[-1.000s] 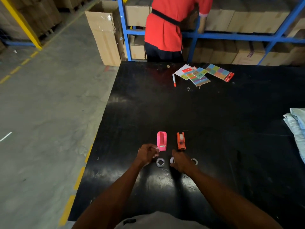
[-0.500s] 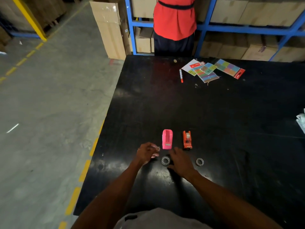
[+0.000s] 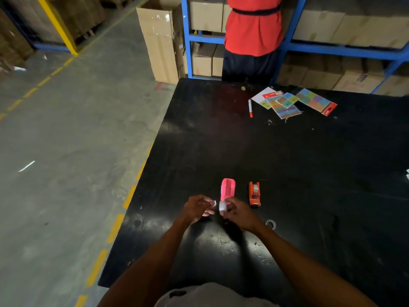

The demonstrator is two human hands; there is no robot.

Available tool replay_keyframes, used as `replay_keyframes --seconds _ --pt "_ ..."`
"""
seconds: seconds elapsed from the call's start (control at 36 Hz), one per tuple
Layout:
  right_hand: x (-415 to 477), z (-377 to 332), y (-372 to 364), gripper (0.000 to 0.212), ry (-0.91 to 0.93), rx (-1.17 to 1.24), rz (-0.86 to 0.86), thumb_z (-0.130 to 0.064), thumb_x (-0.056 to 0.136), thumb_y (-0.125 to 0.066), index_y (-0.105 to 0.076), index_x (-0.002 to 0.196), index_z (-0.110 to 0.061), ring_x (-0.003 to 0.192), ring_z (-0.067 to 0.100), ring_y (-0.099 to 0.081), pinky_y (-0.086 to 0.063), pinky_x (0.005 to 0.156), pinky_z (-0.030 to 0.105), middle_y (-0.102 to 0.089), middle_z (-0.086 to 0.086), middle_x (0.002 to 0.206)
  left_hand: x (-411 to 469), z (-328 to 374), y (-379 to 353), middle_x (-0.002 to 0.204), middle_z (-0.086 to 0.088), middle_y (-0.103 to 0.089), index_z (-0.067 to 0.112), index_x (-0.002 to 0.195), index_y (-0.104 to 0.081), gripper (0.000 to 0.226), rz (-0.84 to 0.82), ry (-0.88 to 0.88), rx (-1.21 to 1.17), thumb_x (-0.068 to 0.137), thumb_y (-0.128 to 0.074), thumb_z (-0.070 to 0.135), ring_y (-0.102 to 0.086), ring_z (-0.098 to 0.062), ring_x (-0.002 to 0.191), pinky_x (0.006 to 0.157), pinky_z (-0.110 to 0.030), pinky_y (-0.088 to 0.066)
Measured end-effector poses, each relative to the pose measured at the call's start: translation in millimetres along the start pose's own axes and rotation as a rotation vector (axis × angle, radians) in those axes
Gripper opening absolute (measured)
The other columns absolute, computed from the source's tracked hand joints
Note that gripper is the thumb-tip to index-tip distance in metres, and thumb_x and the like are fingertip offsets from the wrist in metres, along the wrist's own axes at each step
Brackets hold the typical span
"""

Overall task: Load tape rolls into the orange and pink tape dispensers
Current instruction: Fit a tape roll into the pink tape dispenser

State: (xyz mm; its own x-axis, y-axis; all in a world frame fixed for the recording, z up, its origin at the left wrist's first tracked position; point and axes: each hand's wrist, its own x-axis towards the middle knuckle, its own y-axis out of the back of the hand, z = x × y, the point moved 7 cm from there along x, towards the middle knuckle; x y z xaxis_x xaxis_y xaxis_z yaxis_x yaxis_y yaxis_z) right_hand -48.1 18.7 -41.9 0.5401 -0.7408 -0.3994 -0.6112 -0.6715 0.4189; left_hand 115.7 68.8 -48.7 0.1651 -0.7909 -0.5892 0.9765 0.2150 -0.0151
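Left hand (image 3: 195, 208): raised just above the counter (image 3: 287, 165) near its front-left corner, grip pinched on a small clear piece (image 3: 213, 203) — too small and blurred to tell what it was.
Right hand (image 3: 238, 212): just beside the left, fingertips clenched on a white tape roll (image 3: 222, 206), held off the surface at the near end of the pink dispenser.
Pink dispenser (image 3: 228, 189): stood upright toward the front-left part of the counter, lengthwise front to back, its open well facing up and showing no roll inside.
Orange dispenser (image 3: 254, 194): just right of the pink one, apart from it, parallel to it, with a pale roll already seated in it.
Spare roll (image 3: 270, 224): lay flat on the counter right of the right wrist, nearer the front edge than both dispensers, touched by neither hand.
Far edge: coloured card packs (image 3: 294, 103) fanned out near the back edge, a red-and-white pen (image 3: 250, 107) just left of them — all well apart from the dispensers.
Behind the counter: a person in a red top (image 3: 253, 27) stood at blue shelving (image 3: 188, 38) stacked with cardboard boxes (image 3: 159, 43).
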Motion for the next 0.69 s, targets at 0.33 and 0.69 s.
replay_keyframes --seconds 0.33,0.69 --pt "-18.7 -16.6 23.3 0.052 0.063 0.173 0.004 -0.007 0.085 -0.077 -0.058 0.133 -0.013 0.094 0.026 -0.075 -0.062 0.079 0.037 -0.075 0.01 0.108 -10.1 19.7 -34.6 0.079 -0.009 -0.074 0.008 0.095 -0.066 0.008 -0.087 -0.035 0.005 0.095 -0.058 0.008 -0.073 -0.014 0.065 0.061 -0.019 -0.056" --pt "-26.0 -34.6 32.1 0.064 0.101 0.245 0.038 -0.005 0.084 -0.078 -0.05 0.139 -0.021 0.085 0.028 -0.076 -0.06 0.066 0.031 -0.069 0.017 0.114 -24.6 33.0 -40.4 0.082 -0.012 -0.071 -0.001 0.11 -0.064 0.018 -0.083 -0.082 0.013 0.095 -0.057 0.007 -0.072 -0.009 0.063 0.062 -0.016 -0.056"
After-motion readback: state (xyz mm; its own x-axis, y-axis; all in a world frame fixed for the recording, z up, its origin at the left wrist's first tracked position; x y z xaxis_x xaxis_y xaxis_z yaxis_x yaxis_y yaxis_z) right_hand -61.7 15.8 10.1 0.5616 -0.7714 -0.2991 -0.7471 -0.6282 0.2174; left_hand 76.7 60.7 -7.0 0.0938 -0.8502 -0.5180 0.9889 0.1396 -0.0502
